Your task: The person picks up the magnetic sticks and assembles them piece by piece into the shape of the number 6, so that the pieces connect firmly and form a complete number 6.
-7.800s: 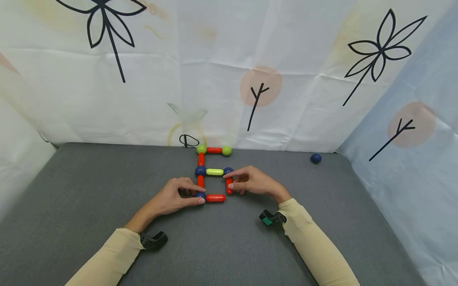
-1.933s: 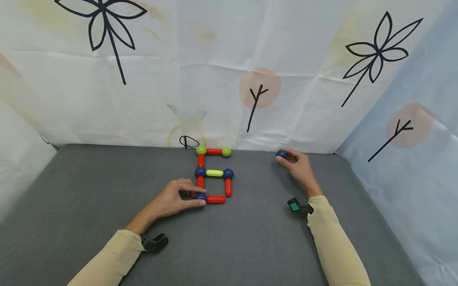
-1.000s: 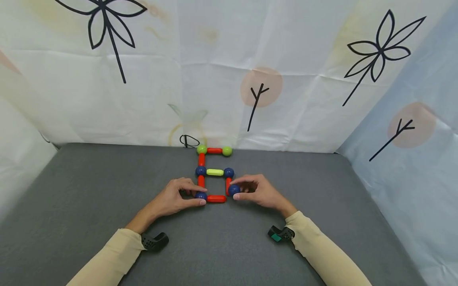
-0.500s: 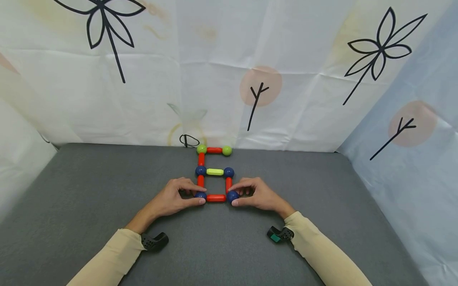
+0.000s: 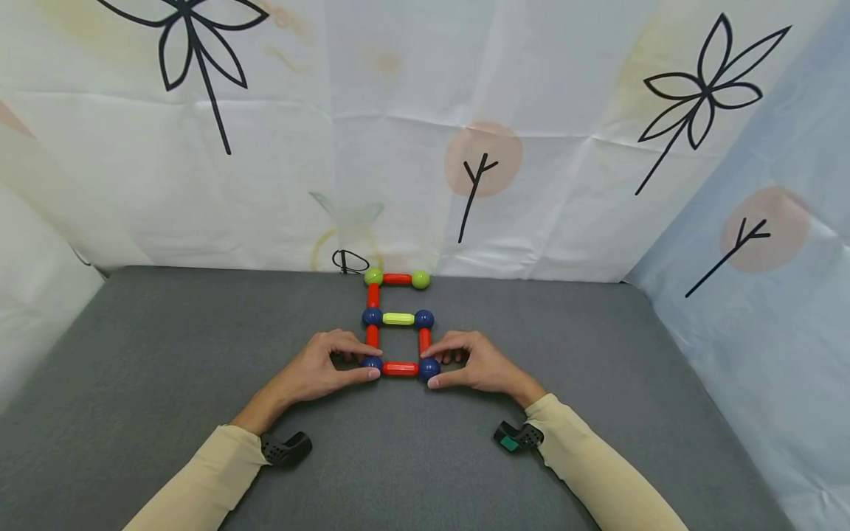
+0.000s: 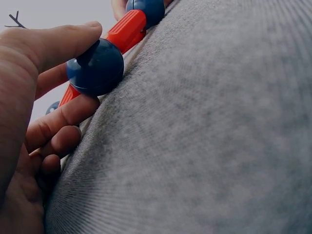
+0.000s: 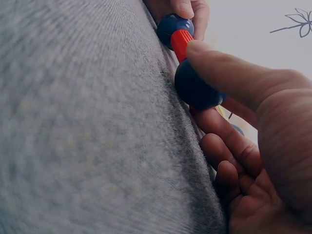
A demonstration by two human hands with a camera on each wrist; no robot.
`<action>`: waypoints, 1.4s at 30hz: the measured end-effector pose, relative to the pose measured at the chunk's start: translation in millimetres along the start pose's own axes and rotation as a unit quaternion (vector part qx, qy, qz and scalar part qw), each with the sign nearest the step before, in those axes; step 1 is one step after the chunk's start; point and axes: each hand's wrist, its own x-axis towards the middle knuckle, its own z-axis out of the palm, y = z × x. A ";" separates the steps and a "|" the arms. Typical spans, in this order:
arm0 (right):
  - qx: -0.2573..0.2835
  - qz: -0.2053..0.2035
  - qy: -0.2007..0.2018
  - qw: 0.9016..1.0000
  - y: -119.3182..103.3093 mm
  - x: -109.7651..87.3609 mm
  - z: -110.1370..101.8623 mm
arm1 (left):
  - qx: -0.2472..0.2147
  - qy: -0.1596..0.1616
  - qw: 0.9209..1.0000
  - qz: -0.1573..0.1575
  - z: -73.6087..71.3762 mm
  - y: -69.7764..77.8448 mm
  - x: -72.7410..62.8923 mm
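A flat figure of magnetic rods and balls lies on the grey table. My left hand (image 5: pixel 325 370) pinches the blue ball (image 6: pixel 96 67) at its front left corner between thumb and fingers. At the front right corner, my right hand (image 5: pixel 477 363) grips another blue ball (image 7: pixel 197 87) the same way. A red rod (image 5: pixel 401 368) spans the two balls. Red rods run back from both corners to two more blue balls, joined by a yellow-green rod (image 5: pixel 398 318). Farther back, a red rod (image 5: pixel 373 296) leads to a green ball (image 5: pixel 374 276), and another red rod ends at a second green ball (image 5: pixel 420 279).
Grey cloth covers the table (image 5: pixel 412 457). A white printed curtain (image 5: pixel 405 88) hangs right behind the figure, and a bluish one (image 5: pixel 764 332) closes the right side. Each wrist wears a black band, seen at the right sleeve as a band with a green patch (image 5: pixel 510 442).
My right hand let go of the right red rod, took the blue ball from the far right and brought it to the front right corner, against the rod ends. My left hand stayed put.
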 end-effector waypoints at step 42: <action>-0.041 -0.004 0.025 0.999 -1.2 -0.9 4.2 | 0.000 0.003 1.000 0.005 -0.3 1.1 0.4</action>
